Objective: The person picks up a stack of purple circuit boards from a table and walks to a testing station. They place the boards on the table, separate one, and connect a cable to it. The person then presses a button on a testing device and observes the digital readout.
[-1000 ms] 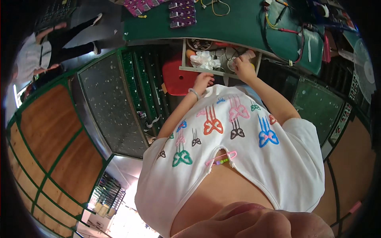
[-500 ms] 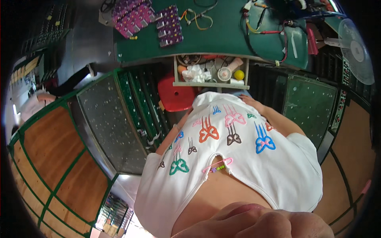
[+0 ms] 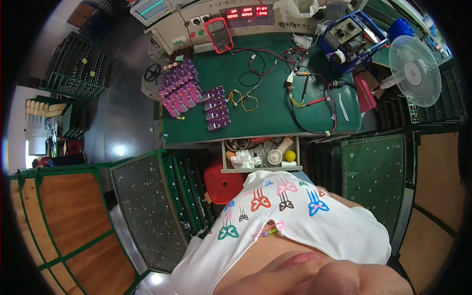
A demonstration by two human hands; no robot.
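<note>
Both my hands are out of sight behind my white shirt. Only a sliver of my right forearm (image 3: pixel 344 199) shows past its right side. Nearest to me is an open drawer (image 3: pixel 260 170) under the bench. It holds crumpled white tissue (image 3: pixel 244 159), a small handheld fan (image 3: pixel 275 157), a yellow ball (image 3: pixel 290 156) and some cables. On the green bench mat (image 3: pixel 270 118) lie several purple circuit boards (image 3: pixel 216 108) at the left. Wires with a red probe (image 3: pixel 317 102) lie at the right.
A red multimeter (image 3: pixel 219 35) leans before a panel with a red digital display (image 3: pixel 247 12). A blue-framed device (image 3: pixel 351 37) and a white fan (image 3: pixel 414 72) stand at the right. Below the bench are a red stool (image 3: pixel 221 184) and racks of boards (image 3: pixel 179 187).
My view has tilted up, bringing the multimeter, the display panel and more of the bench into sight. My right hand, visible before at the shirt's hem, is now hidden.
</note>
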